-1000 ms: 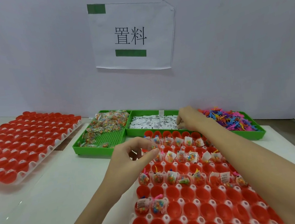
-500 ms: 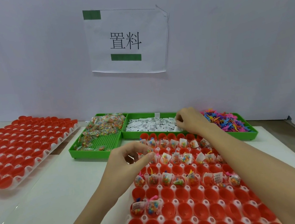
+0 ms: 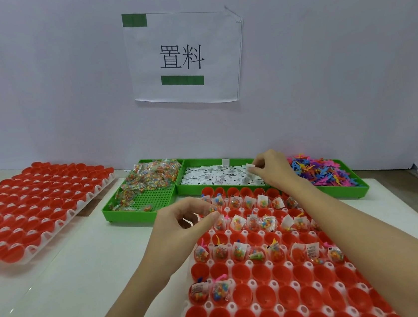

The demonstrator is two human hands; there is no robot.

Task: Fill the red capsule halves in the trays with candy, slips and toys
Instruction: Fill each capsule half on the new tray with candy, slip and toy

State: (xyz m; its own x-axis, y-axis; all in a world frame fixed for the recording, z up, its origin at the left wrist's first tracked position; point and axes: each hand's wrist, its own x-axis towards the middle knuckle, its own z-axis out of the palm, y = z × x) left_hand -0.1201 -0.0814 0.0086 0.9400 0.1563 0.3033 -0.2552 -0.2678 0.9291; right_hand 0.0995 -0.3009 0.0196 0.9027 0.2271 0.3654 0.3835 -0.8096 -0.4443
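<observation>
My right hand (image 3: 271, 169) pinches one small white paper slip (image 3: 250, 166) over the green slip tray (image 3: 206, 187). In front of that tray, my left hand (image 3: 184, 226), fingers curled, holds candy packets above the white tray of red capsule halves (image 3: 283, 290).

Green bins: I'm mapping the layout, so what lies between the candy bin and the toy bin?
The head view shows the slip bin of white paper slips between the candy bin and toy bin; the right hand pinches a slip there.
</observation>
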